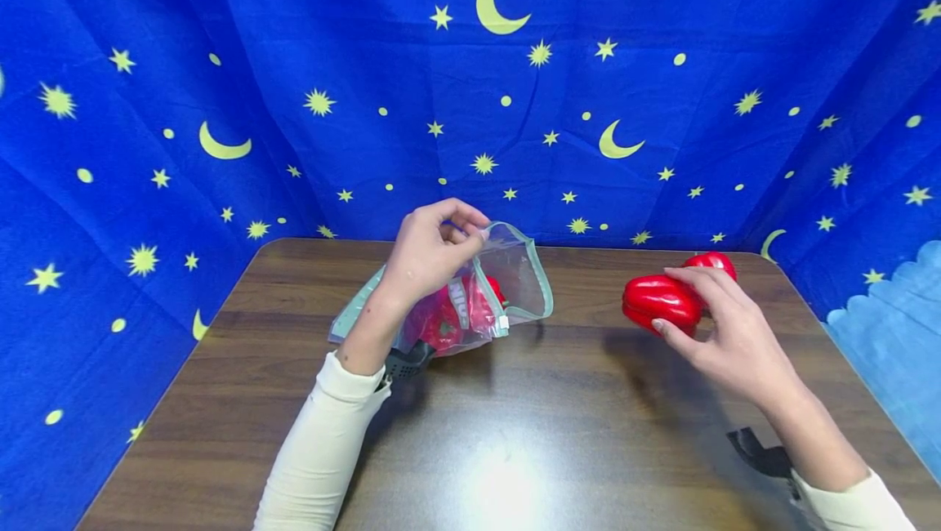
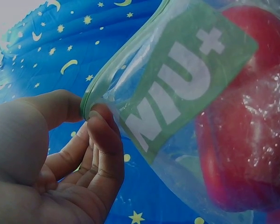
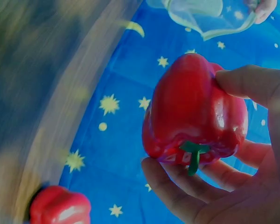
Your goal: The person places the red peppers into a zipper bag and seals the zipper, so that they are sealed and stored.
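My left hand (image 1: 434, 249) pinches the mouth edge of a clear zip bag (image 1: 525, 282) between thumb and fingertips. The bag has a mint-green rim and a white slider, and its mouth gapes to the right. Red peppers (image 2: 252, 116) show through the plastic, beside a green "NIU+" label (image 2: 177, 84). My right hand (image 1: 735, 331) grips a glossy red bell pepper (image 3: 191, 112) with a green stem, thumb on one side and fingers round the other. In the head view this pepper is to the right of the bag, apart from it.
Another red bell pepper (image 1: 713, 263) lies at the back right of the brown wooden table (image 1: 588, 449), behind the held one. A blue curtain (image 1: 412, 65) with yellow stars and moons hangs along the table's back and sides.
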{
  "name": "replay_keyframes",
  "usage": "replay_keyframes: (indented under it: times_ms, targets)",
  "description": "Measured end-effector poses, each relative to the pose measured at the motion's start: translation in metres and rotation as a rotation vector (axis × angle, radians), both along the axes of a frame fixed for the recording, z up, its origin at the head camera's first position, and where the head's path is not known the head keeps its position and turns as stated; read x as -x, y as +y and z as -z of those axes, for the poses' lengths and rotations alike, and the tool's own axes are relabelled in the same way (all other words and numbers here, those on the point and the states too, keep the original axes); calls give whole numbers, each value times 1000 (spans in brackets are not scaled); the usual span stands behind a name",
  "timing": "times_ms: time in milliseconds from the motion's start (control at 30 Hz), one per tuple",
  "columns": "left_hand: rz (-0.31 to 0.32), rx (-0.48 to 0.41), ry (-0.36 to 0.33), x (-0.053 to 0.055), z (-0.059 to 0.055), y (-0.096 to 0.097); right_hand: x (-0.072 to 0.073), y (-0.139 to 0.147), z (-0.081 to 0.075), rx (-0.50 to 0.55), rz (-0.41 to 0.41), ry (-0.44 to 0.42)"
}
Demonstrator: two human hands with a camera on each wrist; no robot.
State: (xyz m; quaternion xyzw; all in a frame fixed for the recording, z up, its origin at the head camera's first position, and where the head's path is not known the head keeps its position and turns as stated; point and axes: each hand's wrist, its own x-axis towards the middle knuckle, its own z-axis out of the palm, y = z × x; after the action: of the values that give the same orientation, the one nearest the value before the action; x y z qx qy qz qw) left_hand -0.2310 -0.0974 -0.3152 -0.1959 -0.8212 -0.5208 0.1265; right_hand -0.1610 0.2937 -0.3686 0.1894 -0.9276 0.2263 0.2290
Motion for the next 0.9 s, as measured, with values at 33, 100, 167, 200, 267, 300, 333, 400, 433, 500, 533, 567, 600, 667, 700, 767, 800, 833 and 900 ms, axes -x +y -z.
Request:
replay_keyframes:
  times_ms: [33,100,167,200,267,300,333,400,433,500,533,567,600,667,700,767,800,833,900]
  targets:
    - [0,-1,0,0,0,0,0,-2,-1,1,-5,-2]
    - [1,-1,0,0,0,0,0,-7,-2,4,-18,-4]
    - [4,-4,2,0,0,0,0,-10,-2,2,-29,-2]
    - [6,-5,3,0,0,0,0,-11,-2,2,-35,1]
    - [11,-6,6,1,0,0,0,-14,-2,4,-45,8]
    - [12,-5,6,1,0,0,0,-15,-2,5,-49,12]
    - [13,-4,8,1,0,0,0,-16,-3,6,-52,12]
    - [12,-3,8,1,0,0,1,-19,-3,11,-57,9]
    - [12,-2,8,1,0,0,1,-20,-4,12,-57,5]
    - [10,0,7,0,0,0,1,-23,-5,12,-59,1]
    - [11,0,8,0,1,0,1,-25,-6,11,-63,0]
    - [11,0,9,1,1,0,2,-26,-6,10,-69,1]
    - [10,1,9,0,1,0,2,-28,-7,9,-74,1]
    - [10,1,10,0,1,0,3,-32,-7,9,-81,4]
    - [10,3,10,0,1,0,3,-33,-7,10,-84,6]
    - [11,5,7,1,1,1,4,-36,-7,11,-89,6]
    - [11,6,5,0,1,1,5,-38,-7,12,-88,2]
    - [12,7,4,0,1,1,5,-39,-7,14,-90,0]
    - [13,9,1,1,1,2,6,-42,-8,18,-96,-5]
